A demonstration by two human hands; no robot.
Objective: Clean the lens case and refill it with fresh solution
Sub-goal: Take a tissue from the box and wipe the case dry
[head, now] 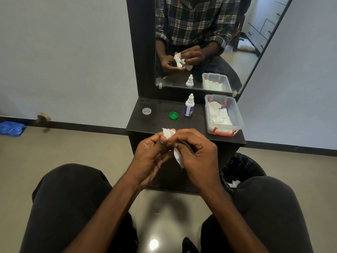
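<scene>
Both hands are in front of the table's (145, 123) near edge. The left hand (151, 154) and the right hand (197, 152) have their fingers curled on a white tissue (177, 156); the lens case is hidden inside. On the table stand a clear cap (146, 111), a green cap (173, 115), the solution bottle (189, 106) and a plastic box (237, 114) at the right edge.

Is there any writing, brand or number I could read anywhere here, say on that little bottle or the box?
No text can be read.
Dropper bottle: it has a blue label, but any print is too small and blurred to read.
Green cap: no lettering shows.
Clear cap: no lettering shows.
Plastic box with red handles: no label shows.
Tissue in the hands: blank.
</scene>
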